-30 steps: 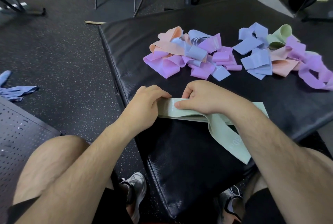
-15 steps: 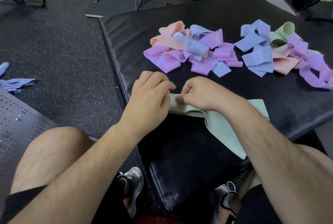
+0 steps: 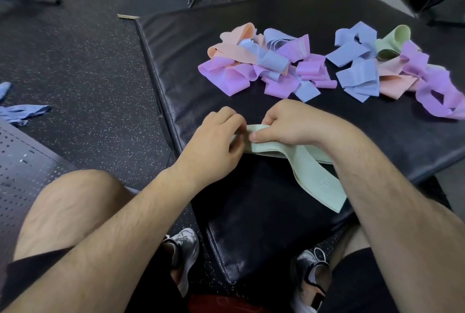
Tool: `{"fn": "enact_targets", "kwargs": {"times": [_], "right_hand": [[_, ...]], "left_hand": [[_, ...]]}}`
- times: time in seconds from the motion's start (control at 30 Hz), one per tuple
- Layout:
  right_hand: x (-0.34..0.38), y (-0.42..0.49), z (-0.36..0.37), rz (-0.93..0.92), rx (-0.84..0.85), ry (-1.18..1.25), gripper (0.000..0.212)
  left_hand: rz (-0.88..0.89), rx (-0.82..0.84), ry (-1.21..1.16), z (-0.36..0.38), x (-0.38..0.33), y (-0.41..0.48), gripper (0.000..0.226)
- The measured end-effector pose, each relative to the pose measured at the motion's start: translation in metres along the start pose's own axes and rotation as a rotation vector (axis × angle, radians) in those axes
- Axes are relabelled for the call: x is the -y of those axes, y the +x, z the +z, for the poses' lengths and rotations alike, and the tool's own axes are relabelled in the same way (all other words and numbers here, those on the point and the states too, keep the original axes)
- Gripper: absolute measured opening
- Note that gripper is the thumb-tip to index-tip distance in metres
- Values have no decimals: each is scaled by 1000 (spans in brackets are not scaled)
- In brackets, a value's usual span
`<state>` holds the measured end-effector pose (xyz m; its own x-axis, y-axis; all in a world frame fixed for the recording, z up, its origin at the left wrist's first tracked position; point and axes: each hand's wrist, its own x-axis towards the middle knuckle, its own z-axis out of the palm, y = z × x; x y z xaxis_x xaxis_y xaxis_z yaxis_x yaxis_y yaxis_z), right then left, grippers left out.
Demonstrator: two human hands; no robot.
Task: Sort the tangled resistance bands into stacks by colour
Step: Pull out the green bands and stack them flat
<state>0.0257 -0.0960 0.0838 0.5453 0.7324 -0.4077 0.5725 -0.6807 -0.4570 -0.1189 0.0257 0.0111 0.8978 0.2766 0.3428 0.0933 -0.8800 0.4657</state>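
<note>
The right hand (image 3: 289,125) is pinching the folded end of the pale green bands (image 3: 309,174) at the frame's centre, with the thumb on top. The left hand (image 3: 216,141) is curling its fingers against that same end (whether it is actually gripping, I cannot tell). The bands are lying on the black mat (image 3: 176,61), one tail trailing toward the lower right. A tangled pile (image 3: 259,66) is sitting above centre, and a second pile (image 3: 390,68) at upper right.
</note>
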Motion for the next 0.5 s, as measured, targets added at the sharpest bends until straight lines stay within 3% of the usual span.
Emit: {"fn": "enact_targets", "kwargs": {"times": [0.13, 0.5], "right_hand": [[0, -3, -4, 8, 22, -46, 49], [-12, -5, -6, 11, 12, -36, 43]], "left_hand": [[-6, -1, 28, 3, 0, -1, 21], [-31, 11, 30, 3, -5, -5, 25]]}}
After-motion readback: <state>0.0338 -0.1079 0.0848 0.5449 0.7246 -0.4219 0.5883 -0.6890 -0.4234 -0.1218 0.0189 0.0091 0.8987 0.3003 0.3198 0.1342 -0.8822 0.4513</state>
